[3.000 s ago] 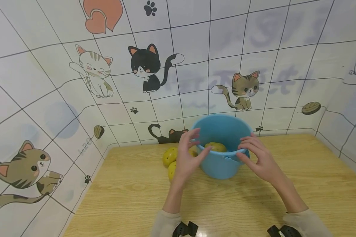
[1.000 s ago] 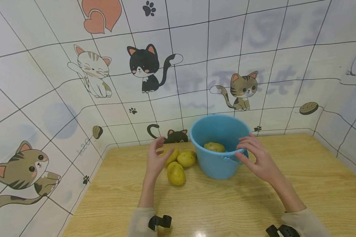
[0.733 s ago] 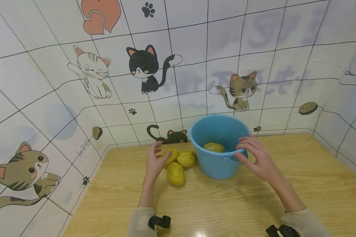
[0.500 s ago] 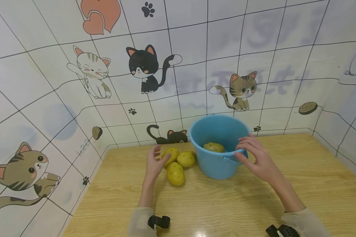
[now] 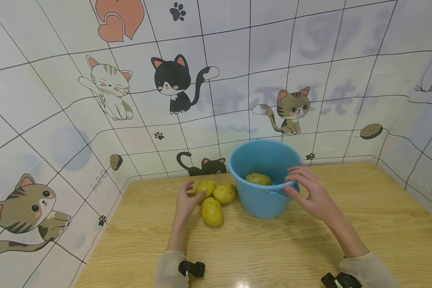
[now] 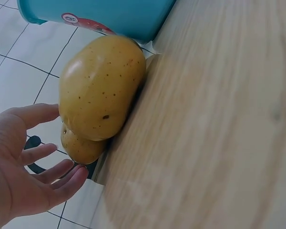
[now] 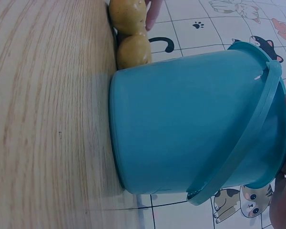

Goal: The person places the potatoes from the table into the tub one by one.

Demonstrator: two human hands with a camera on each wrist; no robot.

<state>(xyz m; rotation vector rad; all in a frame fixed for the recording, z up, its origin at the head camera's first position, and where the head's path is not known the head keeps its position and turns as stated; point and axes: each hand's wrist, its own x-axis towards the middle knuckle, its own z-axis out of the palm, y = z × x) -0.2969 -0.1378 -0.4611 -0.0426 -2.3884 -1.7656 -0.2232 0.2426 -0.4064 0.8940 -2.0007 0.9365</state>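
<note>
A blue bucket (image 5: pixel 264 200) stands at the back of the wooden table (image 5: pixel 273 248) with one potato (image 5: pixel 258 179) inside. Three yellow potatoes lie to its left: a far one (image 5: pixel 206 186), a middle one (image 5: pixel 225 193) and a near one (image 5: pixel 212 211). My left hand (image 5: pixel 186 200) is open beside the far potato, fingertips at its side. In the left wrist view the spread fingers (image 6: pixel 52 174) sit just short of the potatoes (image 6: pixel 102 86). My right hand (image 5: pixel 307 190) rests on the bucket's right rim, fingers relaxed. The right wrist view shows the bucket wall (image 7: pixel 190 129) and handle.
Tiled walls with cat stickers (image 5: pixel 173 80) close off the table at the back and left, right behind the bucket and potatoes. Bare wood (image 5: pixel 381 208) stretches to the right and toward me.
My left hand left the bucket rim, swung left and settled down beside the far potato. The right hand and the bucket stayed put.
</note>
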